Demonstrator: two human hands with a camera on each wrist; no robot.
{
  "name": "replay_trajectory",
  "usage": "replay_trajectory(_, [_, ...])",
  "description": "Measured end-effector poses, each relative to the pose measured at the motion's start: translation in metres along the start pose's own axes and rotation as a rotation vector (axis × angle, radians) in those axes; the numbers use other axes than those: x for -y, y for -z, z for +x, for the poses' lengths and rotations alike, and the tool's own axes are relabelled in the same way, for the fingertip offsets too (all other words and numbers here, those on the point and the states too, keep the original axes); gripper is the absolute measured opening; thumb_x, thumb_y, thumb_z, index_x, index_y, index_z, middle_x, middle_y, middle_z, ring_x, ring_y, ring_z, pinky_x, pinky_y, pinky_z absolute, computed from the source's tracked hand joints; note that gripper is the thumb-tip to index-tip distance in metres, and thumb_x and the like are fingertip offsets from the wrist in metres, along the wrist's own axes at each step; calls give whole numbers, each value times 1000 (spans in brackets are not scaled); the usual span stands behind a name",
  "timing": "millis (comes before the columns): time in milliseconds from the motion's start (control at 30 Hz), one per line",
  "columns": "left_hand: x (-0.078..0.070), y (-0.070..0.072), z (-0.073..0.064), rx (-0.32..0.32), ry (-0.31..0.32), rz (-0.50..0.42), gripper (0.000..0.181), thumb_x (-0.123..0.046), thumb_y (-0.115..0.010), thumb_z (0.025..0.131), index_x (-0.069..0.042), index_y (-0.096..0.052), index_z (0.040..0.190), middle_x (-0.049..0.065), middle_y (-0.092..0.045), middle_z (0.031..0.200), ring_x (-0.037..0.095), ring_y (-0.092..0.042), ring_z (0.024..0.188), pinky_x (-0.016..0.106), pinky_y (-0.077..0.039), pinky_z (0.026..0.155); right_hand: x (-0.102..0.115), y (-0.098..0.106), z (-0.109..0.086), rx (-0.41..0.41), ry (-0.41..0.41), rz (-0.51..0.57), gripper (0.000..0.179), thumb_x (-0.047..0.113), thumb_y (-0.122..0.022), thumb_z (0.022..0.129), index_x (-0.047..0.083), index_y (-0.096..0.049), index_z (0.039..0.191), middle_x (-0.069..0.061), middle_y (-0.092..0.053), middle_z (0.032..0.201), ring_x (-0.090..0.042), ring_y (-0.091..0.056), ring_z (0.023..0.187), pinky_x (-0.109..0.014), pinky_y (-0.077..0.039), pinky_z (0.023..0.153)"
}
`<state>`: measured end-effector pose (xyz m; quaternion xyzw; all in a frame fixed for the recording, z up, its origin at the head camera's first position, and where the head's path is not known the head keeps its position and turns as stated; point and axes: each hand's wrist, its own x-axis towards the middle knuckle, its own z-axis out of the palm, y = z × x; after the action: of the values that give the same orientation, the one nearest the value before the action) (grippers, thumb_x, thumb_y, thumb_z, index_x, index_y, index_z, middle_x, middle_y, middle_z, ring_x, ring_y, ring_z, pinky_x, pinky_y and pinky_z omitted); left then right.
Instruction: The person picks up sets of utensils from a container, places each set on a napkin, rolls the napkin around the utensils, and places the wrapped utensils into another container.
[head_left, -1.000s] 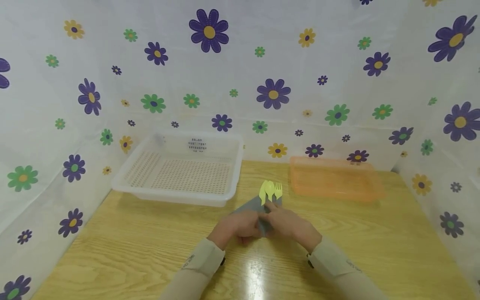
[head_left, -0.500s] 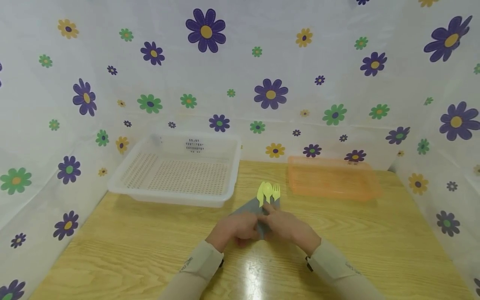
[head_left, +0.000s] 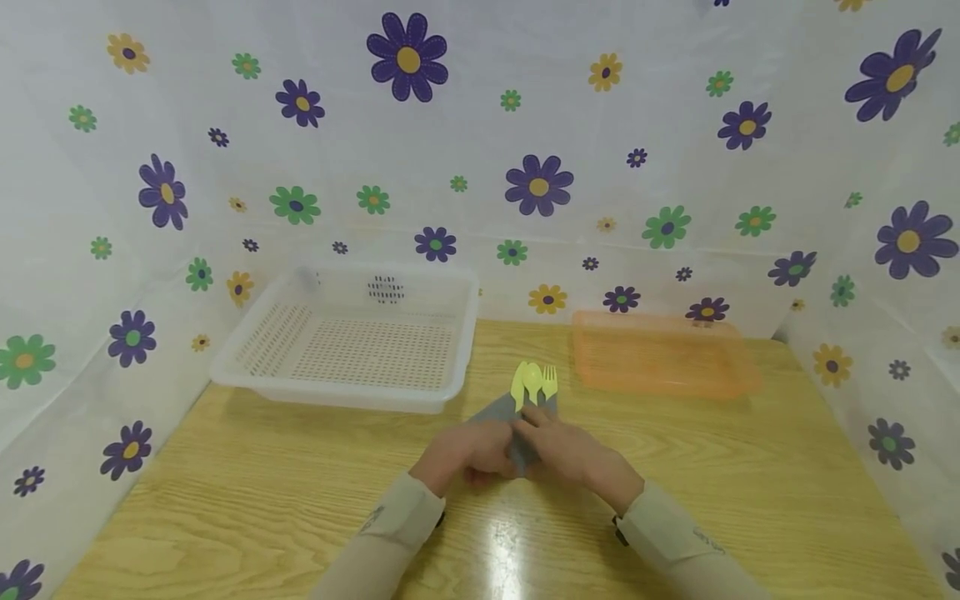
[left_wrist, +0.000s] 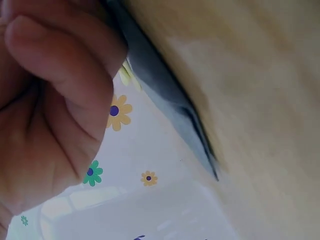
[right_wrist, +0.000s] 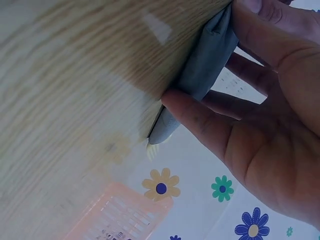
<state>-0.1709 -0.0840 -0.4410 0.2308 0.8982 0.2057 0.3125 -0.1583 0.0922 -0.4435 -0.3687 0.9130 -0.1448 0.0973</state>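
Observation:
A grey cloth napkin [head_left: 497,408] lies on the table, wrapped partly round a yellow-green plastic knife [head_left: 517,387], spoon [head_left: 532,380] and fork [head_left: 550,383], whose heads stick out at its far end. My left hand [head_left: 482,448] holds the napkin's near left part with curled fingers; its left corner [left_wrist: 167,97] reaches out past them in the left wrist view. From the other side my right hand [head_left: 568,450] grips the folded cloth, thumb and fingers along the rolled edge [right_wrist: 202,67] in the right wrist view. Both hands meet over the bundle and hide the cutlery handles.
Back left on the wooden table [head_left: 300,475] stands a white perforated basket [head_left: 450,392]. An orange shallow basket [head_left: 663,385] sits at the back right. Flower-patterned sheeting [head_left: 480,125] encloses the back and both sides.
Both hands stay at the napkin. The right fingers, stretched towards the spoon before, have drawn in a little over the fold. The view has shifted slightly.

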Motion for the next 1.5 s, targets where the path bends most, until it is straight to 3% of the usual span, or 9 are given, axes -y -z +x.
replay_trajectory(267, [0,-5,-9,-45,-13,89,45,-20,-61,99,-7,-56,56,1,-49,41,12,-47,34,23,-40,38,1,-2,-2,-6,26,-51,48,16,-73,91,6,-56,135,-26,-39,147,-42,-42,135,-48,-50,96])
replay_trajectory(400, [-2,-7,-10,-66,2,146,47,-22,-59,100,-8,-55,55,-1,-47,41,11,-45,33,23,-38,38,2,-7,-1,-73,42,-95,34,17,-67,96,8,-60,128,-25,-46,140,-40,-48,128,-44,-56,81])
replay_trajectory(533, [-2,-7,-11,-70,13,139,48,-23,-59,100,-9,-54,55,0,-46,40,12,-43,33,23,-38,39,5,-13,4,-150,28,-133,22,17,-67,96,8,-62,115,-22,-52,128,-39,-54,117,-39,-55,59])
replay_trajectory(767, [11,-10,-21,-189,-54,197,41,-13,-61,94,-13,-46,56,-4,-39,52,11,-38,49,26,-34,52,11,-15,10,-162,-6,-197,22,13,-68,94,9,-61,115,-19,-54,118,-39,-56,114,-38,-54,51])
replay_trajectory(867, [17,-11,-31,-268,-1,204,30,-10,-60,93,-11,-50,65,0,-46,63,15,-44,61,33,-42,61,12,-15,10,-159,-18,-194,27,15,-71,92,10,-59,116,-20,-54,120,-38,-55,114,-39,-54,52])
replay_trajectory(1000, [21,-12,-46,-404,126,225,5,-7,-58,93,-3,-59,90,9,-60,83,25,-61,78,43,-52,74,12,-14,9,-151,-33,-167,29,16,-71,92,12,-52,114,-24,-53,121,-39,-54,113,-41,-54,54])
replay_trajectory(1133, [22,-12,-53,-483,181,239,23,-6,-60,92,9,-56,108,18,-64,88,35,-66,84,48,-54,74,10,-16,7,-170,-17,-193,29,15,-71,92,11,-49,109,-27,-53,121,-42,-55,111,-43,-55,56])
replay_trajectory(1300, [20,-9,-57,-457,170,234,17,-11,-56,96,5,-60,98,19,-64,86,37,-67,85,50,-54,76,9,-16,5,-167,4,-223,25,18,-71,92,11,-50,106,-29,-52,124,-44,-55,114,-43,-56,58])
replay_trajectory(1500, [21,-7,-56,-421,130,197,15,-14,-55,98,-2,-65,98,19,-67,93,37,-67,91,51,-53,80,11,-16,5,-132,-10,-204,22,17,-68,94,13,-54,110,-29,-50,130,-45,-52,119,-42,-56,58])
